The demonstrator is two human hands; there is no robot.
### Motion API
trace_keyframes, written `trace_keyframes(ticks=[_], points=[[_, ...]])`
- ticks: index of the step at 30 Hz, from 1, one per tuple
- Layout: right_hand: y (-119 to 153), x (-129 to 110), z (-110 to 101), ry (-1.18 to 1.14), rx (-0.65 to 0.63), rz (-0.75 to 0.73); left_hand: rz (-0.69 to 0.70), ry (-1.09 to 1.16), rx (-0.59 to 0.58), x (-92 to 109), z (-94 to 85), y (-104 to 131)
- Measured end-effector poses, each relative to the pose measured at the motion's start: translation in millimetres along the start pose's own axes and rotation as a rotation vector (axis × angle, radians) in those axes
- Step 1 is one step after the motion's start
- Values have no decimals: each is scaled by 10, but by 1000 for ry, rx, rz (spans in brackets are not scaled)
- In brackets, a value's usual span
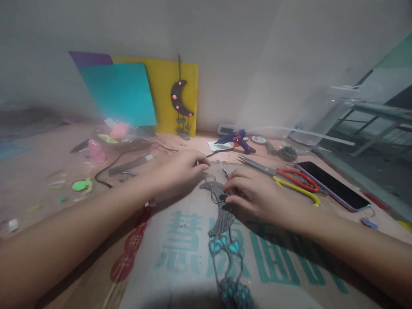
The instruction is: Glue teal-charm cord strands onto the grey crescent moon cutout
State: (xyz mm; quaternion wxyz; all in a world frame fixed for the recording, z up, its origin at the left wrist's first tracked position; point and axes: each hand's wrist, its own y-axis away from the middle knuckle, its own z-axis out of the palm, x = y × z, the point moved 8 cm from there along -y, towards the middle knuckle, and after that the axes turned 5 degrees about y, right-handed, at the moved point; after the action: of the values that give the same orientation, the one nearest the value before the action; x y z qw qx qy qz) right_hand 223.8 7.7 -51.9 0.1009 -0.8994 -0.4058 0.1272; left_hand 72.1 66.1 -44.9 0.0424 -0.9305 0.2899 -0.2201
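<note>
A grey yarn-wrapped crescent moon (220, 214) lies on the cardboard, partly covered by my right hand. Turquoise teardrop shapes (221, 245) hang below it on grey cords, ending in a grey and turquoise cluster (236, 294). A thin cord loop (211, 182) rests at the crescent's upper tip. Just above that loop is my left hand (186, 169), thumb and forefinger closed together; what they pinch is too small to make out. My right hand (246, 191) curls over the crescent's right side, and a thin pointed tool (225, 173) sticks out from its fingers.
Scissors (280, 171) and a phone (333, 185) lie to the right. A glue gun (237, 140) and grey yarn (286, 153) are behind. Coloured sheets (120, 92) lean on the wall, a finished dark crescent (177, 98) against the yellow one. Scraps (82, 185) lie left.
</note>
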Motion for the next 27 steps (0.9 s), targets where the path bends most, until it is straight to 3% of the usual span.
trace_keyframes(ticks=[4,8,16,21,27], points=[[-15,-71,116,62,9,-7,67,227,-71,-179,297,-101],[-28,-114,179,85,40,-59,141,258,-66,-172,411,-162],[46,-101,185,22,158,-99,157,258,-57,-209,450,-164],[130,-204,137,134,152,-207,148,303,-107,-248,449,-153],[191,-313,108,18,247,-328,138,298,-167,-228,467,-150]])
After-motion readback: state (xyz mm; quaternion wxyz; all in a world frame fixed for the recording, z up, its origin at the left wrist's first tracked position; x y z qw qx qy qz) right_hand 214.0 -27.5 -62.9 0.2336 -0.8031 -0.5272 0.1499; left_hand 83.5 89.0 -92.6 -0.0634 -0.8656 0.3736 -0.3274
